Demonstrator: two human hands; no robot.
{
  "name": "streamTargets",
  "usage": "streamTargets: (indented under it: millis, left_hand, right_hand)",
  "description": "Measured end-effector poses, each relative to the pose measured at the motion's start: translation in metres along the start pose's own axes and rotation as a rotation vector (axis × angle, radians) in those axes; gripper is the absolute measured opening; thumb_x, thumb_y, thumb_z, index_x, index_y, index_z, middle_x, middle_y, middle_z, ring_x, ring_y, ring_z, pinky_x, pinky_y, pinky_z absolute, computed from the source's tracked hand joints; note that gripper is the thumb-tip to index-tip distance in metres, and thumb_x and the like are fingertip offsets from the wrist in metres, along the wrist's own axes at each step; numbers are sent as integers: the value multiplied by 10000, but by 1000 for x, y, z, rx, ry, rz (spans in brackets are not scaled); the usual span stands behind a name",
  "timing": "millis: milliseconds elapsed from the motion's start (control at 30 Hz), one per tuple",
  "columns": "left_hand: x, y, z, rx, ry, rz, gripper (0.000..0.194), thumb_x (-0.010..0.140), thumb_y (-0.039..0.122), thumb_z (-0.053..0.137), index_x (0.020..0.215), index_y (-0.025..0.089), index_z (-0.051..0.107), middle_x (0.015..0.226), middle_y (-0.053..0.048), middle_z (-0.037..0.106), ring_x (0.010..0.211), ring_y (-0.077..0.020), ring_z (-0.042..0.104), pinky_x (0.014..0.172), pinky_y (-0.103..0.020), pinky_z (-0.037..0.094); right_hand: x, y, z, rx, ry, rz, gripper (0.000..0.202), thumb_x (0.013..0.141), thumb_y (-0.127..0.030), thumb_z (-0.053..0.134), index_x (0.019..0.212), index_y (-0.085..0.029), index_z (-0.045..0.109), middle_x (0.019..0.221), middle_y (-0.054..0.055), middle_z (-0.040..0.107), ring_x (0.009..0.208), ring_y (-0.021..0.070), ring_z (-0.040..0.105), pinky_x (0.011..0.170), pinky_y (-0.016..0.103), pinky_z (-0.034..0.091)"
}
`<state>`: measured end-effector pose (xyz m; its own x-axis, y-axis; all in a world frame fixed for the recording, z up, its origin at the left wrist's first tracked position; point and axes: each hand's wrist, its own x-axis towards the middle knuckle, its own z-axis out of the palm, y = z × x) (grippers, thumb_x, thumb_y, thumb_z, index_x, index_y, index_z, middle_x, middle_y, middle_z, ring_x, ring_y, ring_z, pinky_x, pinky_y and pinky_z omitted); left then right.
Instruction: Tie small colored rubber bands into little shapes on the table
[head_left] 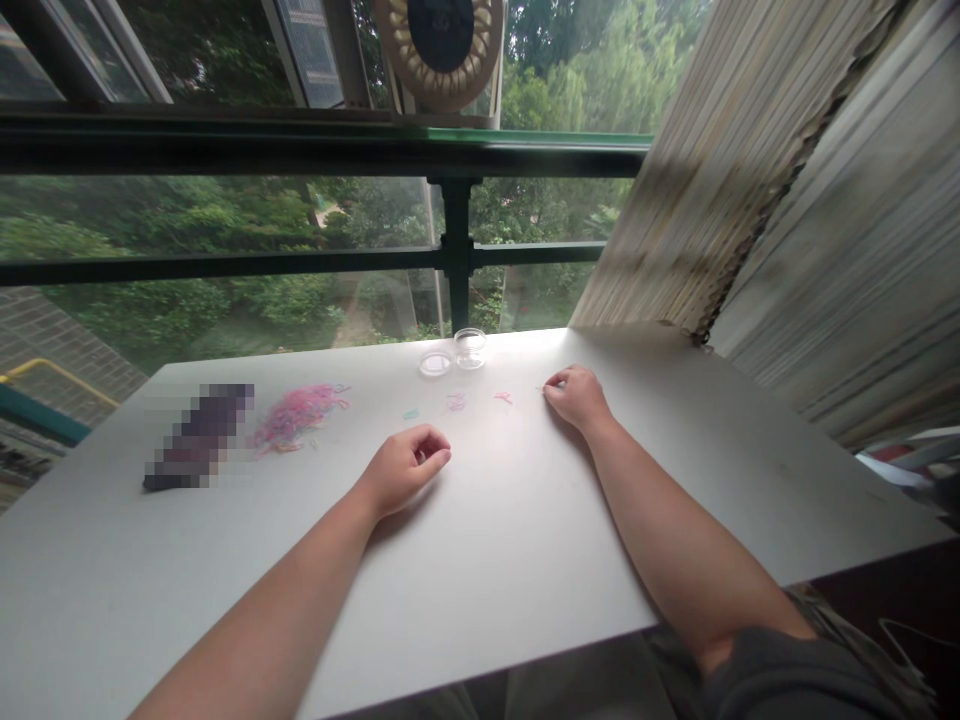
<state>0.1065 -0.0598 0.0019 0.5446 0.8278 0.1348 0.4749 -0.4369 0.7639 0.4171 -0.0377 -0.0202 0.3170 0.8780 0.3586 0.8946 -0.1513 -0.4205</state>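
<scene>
My right hand (576, 397) rests on the white table with thumb and fingertips pinched together. A tiny thin pale piece (539, 388) shows at its fingertips; its kind is too small to tell. My left hand (409, 468) lies nearer to me, its fingers curled in and thumb close to the index finger; anything inside is hidden. Beyond and between the hands lie small groups of thin loop-like pieces: a green group (410, 414), a purple group (456, 402) and a pink group (503, 398). Left of them spreads a large mixed pile (300, 415), mostly pink with some blue.
A clear round container (470, 349) stands near the table's far edge, its clear lid (436, 364) lying beside it. At the left is a dark blurred-out object (201, 440). A green-railed window and a fan (441, 50) are beyond; a curtain (675, 170) hangs right.
</scene>
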Motion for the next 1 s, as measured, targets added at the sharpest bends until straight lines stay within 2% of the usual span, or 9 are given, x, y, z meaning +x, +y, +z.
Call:
streamTargets:
  millis: [400, 533, 633, 700, 767, 867, 933, 1000]
  left_hand:
    - [1, -3, 1, 10, -13, -14, 207, 784, 357, 520, 812, 169, 603, 716, -5, 598, 622, -117, 484, 592, -233, 388]
    - [2, -4, 1, 4, -19, -11, 197, 788, 353, 525, 816, 174, 602, 725, -2, 600, 636, -116, 491, 598, -230, 389]
    - [2, -5, 0, 0, -18, -8, 190, 788, 346, 526, 817, 174, 602, 728, -2, 603, 639, -114, 496, 600, -227, 391]
    - [1, -3, 1, 4, -20, -9, 186, 786, 340, 527, 815, 172, 601, 731, -4, 607, 637, -113, 499, 599, -226, 393]
    - [-1, -1, 0, 19, -30, -8, 181, 781, 333, 530, 810, 170, 603, 728, -6, 610, 633, -113, 503, 594, -225, 395]
    - [-5, 2, -5, 73, -57, -10, 188, 771, 333, 534, 805, 171, 622, 717, -12, 619, 624, -118, 516, 578, -227, 394]
    - [-7, -1, -16, 124, -61, -46, 212, 761, 352, 539, 822, 177, 642, 719, -17, 632, 626, -126, 534, 575, -232, 400]
    - [-11, -10, -35, 173, -16, -114, 247, 749, 374, 545, 858, 183, 656, 740, -23, 648, 649, -140, 558, 592, -241, 415]
  right_hand:
    - [2, 3, 2, 91, 76, -1, 234, 740, -206, 474, 776, -166, 701, 873, 88, 650, 839, 202, 565, 817, 307, 408]
    - [2, -1, -4, 130, 157, -54, 215, 738, -204, 476, 757, -158, 684, 832, 87, 648, 822, 206, 564, 820, 323, 409]
    - [-5, -13, -11, 221, 169, -146, 192, 737, -200, 478, 752, -153, 663, 796, 73, 642, 724, 175, 555, 738, 293, 424]
    - [-14, -27, -14, 326, 61, -220, 178, 747, -208, 476, 767, -155, 645, 735, 46, 626, 613, 138, 525, 622, 255, 415]
    - [-26, -44, -15, 395, -121, -308, 158, 762, -230, 480, 748, -165, 623, 599, 5, 565, 523, 116, 469, 540, 238, 372]
    - [-47, -69, -14, 386, -397, -486, 185, 775, -265, 494, 631, -172, 562, 498, -28, 471, 470, 90, 383, 529, 238, 329]
    - [-58, -81, -13, 340, -575, -565, 221, 776, -281, 500, 585, -173, 523, 501, -27, 465, 468, 85, 355, 484, 234, 275]
    - [-64, -88, -12, 309, -665, -615, 232, 769, -286, 511, 568, -171, 501, 506, -25, 463, 477, 84, 346, 479, 237, 256]
